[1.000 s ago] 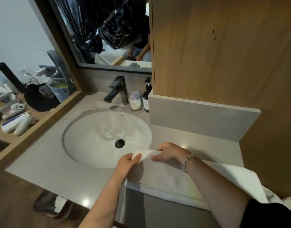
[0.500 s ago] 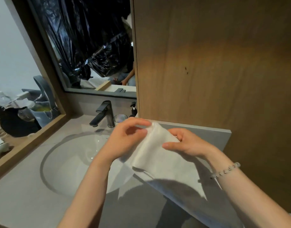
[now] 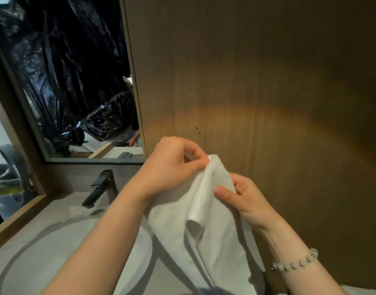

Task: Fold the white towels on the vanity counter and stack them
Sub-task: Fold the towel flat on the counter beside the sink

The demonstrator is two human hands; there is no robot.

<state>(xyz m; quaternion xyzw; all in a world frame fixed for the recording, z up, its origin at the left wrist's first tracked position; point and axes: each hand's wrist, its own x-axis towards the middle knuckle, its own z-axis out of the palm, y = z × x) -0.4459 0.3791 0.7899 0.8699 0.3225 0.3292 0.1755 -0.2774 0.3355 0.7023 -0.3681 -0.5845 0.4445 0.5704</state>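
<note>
White cloth is pinched at its top corner by the left fingers (image 3: 196,166), centre frame; the right fingers (image 3: 223,191) pinch the towel (image 3: 204,235) edge just below. It hangs above the tabletop (image 3: 55,213), lower centre. A loose pinch could likely drop the tail into the sink (image 3: 72,262). Half a second ago the hands sat wider apart, with the towel spread flatter.
</note>
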